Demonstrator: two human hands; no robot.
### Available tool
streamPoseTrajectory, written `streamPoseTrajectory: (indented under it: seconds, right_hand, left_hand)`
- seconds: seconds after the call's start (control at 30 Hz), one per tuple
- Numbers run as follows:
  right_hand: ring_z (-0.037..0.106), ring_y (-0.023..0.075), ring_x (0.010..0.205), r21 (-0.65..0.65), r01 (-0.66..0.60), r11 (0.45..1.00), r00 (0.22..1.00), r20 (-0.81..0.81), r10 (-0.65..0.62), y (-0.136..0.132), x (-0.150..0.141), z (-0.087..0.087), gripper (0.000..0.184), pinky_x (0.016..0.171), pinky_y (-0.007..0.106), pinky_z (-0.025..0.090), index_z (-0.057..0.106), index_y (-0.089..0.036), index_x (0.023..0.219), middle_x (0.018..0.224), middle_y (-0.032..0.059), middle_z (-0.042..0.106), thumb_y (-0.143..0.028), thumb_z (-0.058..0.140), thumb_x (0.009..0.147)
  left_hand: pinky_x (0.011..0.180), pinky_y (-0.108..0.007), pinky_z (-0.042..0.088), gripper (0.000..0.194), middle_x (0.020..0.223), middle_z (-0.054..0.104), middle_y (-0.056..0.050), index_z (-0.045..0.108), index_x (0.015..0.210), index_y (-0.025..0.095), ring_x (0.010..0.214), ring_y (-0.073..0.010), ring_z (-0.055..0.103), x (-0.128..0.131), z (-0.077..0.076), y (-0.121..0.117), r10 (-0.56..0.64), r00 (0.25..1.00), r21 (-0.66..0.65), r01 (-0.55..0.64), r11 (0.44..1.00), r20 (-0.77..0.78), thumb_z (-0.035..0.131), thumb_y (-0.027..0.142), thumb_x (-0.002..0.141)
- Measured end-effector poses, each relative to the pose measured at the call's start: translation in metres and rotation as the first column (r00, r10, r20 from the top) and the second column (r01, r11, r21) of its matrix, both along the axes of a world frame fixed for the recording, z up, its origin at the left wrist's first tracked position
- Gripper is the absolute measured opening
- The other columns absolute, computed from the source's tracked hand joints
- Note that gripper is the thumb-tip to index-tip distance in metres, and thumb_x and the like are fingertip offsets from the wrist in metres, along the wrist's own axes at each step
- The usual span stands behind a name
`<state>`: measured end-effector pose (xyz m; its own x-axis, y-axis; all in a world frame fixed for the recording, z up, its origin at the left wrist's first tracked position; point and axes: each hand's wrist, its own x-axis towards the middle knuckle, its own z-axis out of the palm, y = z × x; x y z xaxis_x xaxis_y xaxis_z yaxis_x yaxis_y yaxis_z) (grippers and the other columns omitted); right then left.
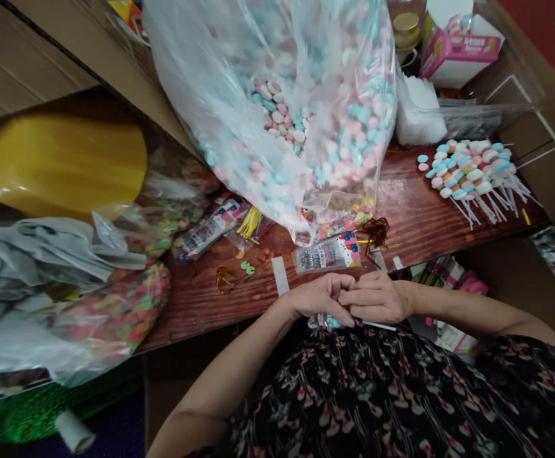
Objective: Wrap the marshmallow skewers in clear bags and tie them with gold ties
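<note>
My left hand [320, 296] and my right hand [377, 299] meet in front of my body at the table's near edge. Both are closed on a candy stick in a clear printed bag [332, 322]; blue candy shows below the left fingers, and its white stick [377, 326] pokes out under the right. My fingers hide most of it. Just beyond lies a stack of flat printed clear bags [328, 252]. Gold twist ties [375, 235] sit right of that stack, and a pale strip [280, 275] lies on its left.
A big clear sack of pastel candies [239, 121] fills the table's back. Finished-looking candy sticks [473, 168] are piled at right. Bags of fruit-coloured gummy rings [115, 305] stand left, near yellow ties [250, 222] and green gummies [247, 268]. A pink-and-white box [463, 54] stands back right.
</note>
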<state>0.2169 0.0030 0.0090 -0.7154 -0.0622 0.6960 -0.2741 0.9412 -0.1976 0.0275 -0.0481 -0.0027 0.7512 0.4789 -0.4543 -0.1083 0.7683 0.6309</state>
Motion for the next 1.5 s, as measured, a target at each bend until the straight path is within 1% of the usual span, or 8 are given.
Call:
streamPoseTrajectory:
  seconds: [0.23,0.6,0.77,0.93,1.1,1.23,1.4,1.5]
  right_hand:
    - [0.044,0.0121,0.056,0.112,0.088,0.99,0.975,0.194,-0.109,-0.006,0.001,0.015,0.026,0.056,0.03,0.033,0.057,-0.019,0.072,0.061,-0.0012,0.052,-0.024,0.045,0.095]
    - [0.045,0.0147,0.06,0.206,0.543,0.814,0.726,0.372,-0.578,0.043,-0.003,0.04,0.017,0.056,0.03,0.027,0.058,-0.016,0.08,0.069,0.0051,0.058,-0.018,0.044,0.089]
    - [0.046,0.0106,0.061,-0.628,0.553,0.547,0.802,0.224,-0.554,0.041,-0.015,0.058,0.018,0.061,0.025,0.037,0.053,-0.018,0.077,0.067,-0.0011,0.051,-0.024,0.045,0.091]
    - [0.044,0.0075,0.051,-0.97,0.194,0.149,0.97,0.212,0.121,-0.006,-0.04,0.046,0.015,0.05,0.02,0.036,0.051,-0.018,0.072,0.059,-0.0048,0.05,-0.027,0.052,0.084]
    - [0.048,0.011,0.057,-0.751,0.379,0.541,0.925,0.323,-0.199,0.006,-0.038,0.023,0.014,0.056,0.024,0.038,0.052,-0.018,0.072,0.062,-0.0013,0.054,-0.021,0.048,0.085]
    - [0.053,0.0158,0.068,-0.259,0.54,0.801,0.833,0.03,-0.552,0.021,-0.035,0.023,0.017,0.066,0.029,0.04,0.056,-0.017,0.084,0.073,0.0047,0.059,-0.016,0.04,0.088]
    - [0.048,0.0139,0.063,-0.48,0.488,0.729,0.86,0.12,-0.496,0.015,-0.046,0.023,0.015,0.062,0.027,0.037,0.054,-0.019,0.075,0.067,0.0015,0.054,-0.021,0.044,0.087]
    - [0.038,0.0083,0.05,-0.927,0.265,0.264,0.954,0.213,-0.209,0.006,-0.054,0.017,0.019,0.051,0.022,0.031,0.047,-0.02,0.068,0.057,-0.0047,0.046,-0.03,0.054,0.083]
  left_hand:
    - [0.058,-0.021,0.044,0.052,0.072,0.065,0.003,0.058,0.103,0.019,0.062,-0.0107,0.06,-0.018,0.025,0.009,-0.056,0.991,0.343,0.095,0.935,-0.121,0.085,0.034,0.062]
    - [0.089,-0.047,0.042,0.025,0.116,0.062,-0.015,0.066,0.11,0.02,0.107,-0.0303,0.055,-0.013,0.105,-0.006,0.769,0.406,0.668,0.743,0.038,-0.494,0.052,0.02,0.09]
    - [0.101,-0.052,0.04,0.033,0.14,0.05,-0.016,0.064,0.115,0.02,0.126,-0.0349,0.046,0.004,0.053,-0.007,0.696,0.524,0.85,0.464,0.25,-0.491,0.064,0.028,0.083]
    - [0.077,-0.035,0.053,0.046,0.107,0.068,-0.011,0.067,0.114,0.016,0.092,-0.0232,0.063,-0.018,0.028,0.022,0.693,0.672,0.726,-0.337,0.6,-0.261,0.053,0.051,0.089]
    - [0.09,-0.03,0.05,0.066,0.143,0.05,-0.011,0.051,0.138,0.026,0.118,-0.0223,0.055,-0.028,0.047,0.02,0.802,0.588,0.68,-0.546,0.489,-0.104,0.068,0.052,0.08]
    - [0.09,-0.031,0.05,0.075,0.128,0.061,-0.009,0.045,0.143,0.028,0.109,-0.0214,0.062,-0.014,0.049,0.0,0.66,0.749,0.507,-0.544,0.669,-0.067,0.074,0.047,0.076]
    - [0.079,-0.027,0.052,0.043,0.097,0.072,-0.005,0.066,0.117,0.02,0.083,-0.0161,0.066,-0.01,0.042,-0.021,0.694,0.703,0.567,-0.51,0.647,-0.159,0.075,0.032,0.076]
    - [0.087,-0.03,0.052,0.043,0.103,0.073,-0.006,0.067,0.118,0.021,0.089,-0.0173,0.067,-0.02,0.035,-0.031,0.823,0.504,0.793,-0.373,0.482,-0.263,0.073,0.028,0.076]
